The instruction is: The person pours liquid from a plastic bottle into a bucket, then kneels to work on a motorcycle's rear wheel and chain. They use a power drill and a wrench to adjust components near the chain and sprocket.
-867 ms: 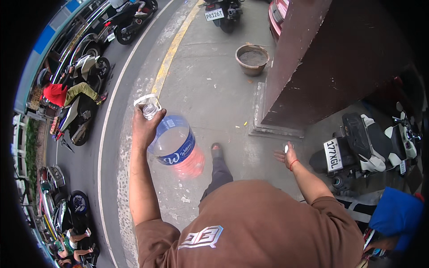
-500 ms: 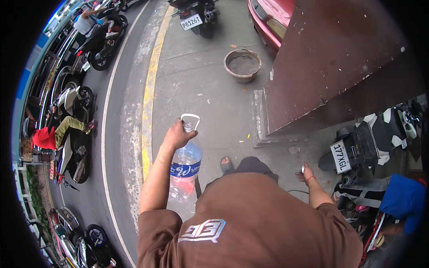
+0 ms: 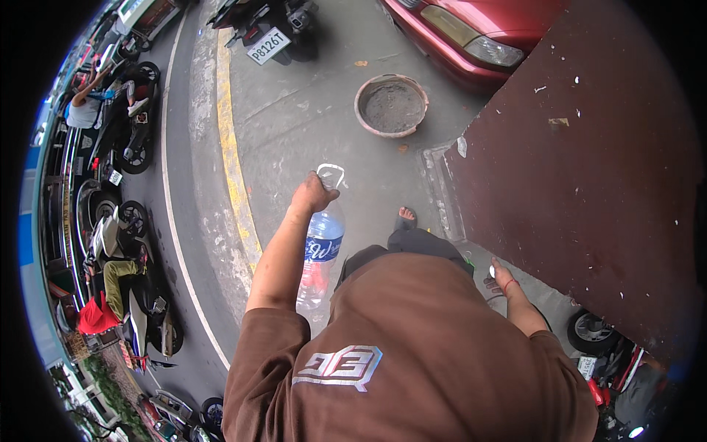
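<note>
My left hand is closed round the neck of a large clear plastic water bottle with a blue label. A white carry handle sticks up past my fingers at its top. The bottle hangs upright on my left side, and something reddish shows through its lower part. Low on my right, my right hand grips a small white round piece that looks like a bottle cap. Part of that hand's fingers is hard to make out. Ahead on the pavement stands a round basin with grey, cement-like material in it.
A brown wall or pillar rises close on my right. Beyond the basin a red car is parked, with a motorcycle at the far left. A yellow line edges the road, where several motorcycles and a rider in red are.
I have stepped forward, so the basin, car and brown wall are nearer. The bottle stays in my left hand and the white piece in my right. The parked motorcycle on the right has left view.
</note>
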Demonstrator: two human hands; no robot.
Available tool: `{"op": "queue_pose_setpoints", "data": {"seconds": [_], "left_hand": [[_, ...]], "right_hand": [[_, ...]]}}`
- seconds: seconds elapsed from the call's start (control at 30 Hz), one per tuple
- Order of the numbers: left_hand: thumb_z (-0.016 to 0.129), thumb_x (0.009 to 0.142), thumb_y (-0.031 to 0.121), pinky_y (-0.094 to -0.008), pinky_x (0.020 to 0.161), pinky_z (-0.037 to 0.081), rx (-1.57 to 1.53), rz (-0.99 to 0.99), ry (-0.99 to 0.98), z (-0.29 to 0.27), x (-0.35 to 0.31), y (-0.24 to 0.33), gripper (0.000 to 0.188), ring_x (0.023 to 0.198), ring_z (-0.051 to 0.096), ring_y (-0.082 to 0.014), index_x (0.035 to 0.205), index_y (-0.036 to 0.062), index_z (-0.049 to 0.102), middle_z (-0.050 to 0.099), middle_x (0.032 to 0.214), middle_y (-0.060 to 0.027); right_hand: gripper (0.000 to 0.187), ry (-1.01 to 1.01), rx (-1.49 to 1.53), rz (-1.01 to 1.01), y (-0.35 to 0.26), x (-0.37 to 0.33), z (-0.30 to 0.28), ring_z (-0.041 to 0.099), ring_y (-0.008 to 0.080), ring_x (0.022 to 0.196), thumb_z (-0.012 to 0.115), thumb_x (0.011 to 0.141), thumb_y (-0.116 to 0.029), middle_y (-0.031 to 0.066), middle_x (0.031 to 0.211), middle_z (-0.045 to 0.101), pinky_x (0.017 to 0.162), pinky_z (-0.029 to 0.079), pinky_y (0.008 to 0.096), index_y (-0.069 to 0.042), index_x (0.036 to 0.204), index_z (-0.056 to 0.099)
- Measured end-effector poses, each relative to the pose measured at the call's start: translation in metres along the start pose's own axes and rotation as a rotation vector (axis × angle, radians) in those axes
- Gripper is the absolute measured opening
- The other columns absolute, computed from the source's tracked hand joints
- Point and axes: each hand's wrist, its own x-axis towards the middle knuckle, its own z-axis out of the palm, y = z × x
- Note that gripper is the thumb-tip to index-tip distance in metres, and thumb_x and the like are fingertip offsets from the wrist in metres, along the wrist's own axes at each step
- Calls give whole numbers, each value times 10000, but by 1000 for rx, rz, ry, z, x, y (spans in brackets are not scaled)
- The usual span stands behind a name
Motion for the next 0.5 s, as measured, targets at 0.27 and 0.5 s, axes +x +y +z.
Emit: {"op": "queue_pose_setpoints", "data": {"seconds": [0.27,0.5], "left_hand": [[798,742,411,-430,980,505,222,82,-239,-43,172,59,714,1164,629,-367,1218,-73,578,648,1209,-274],[798,741,386,-393,991,508,457,246,-382,-48,310,108,670,1174,639,-301,1246,-20,626,668,1238,-187]], "right_hand": [[815,94,234,226,17,-64,32,638,255,594,394,906,-760,127,804,691,627,507,394,1,1114,596],[752,210,1014,370,21,-149,160,347,140,371,412,893,-780,-23,514,371,402,420,311,-68,714,575]]}}
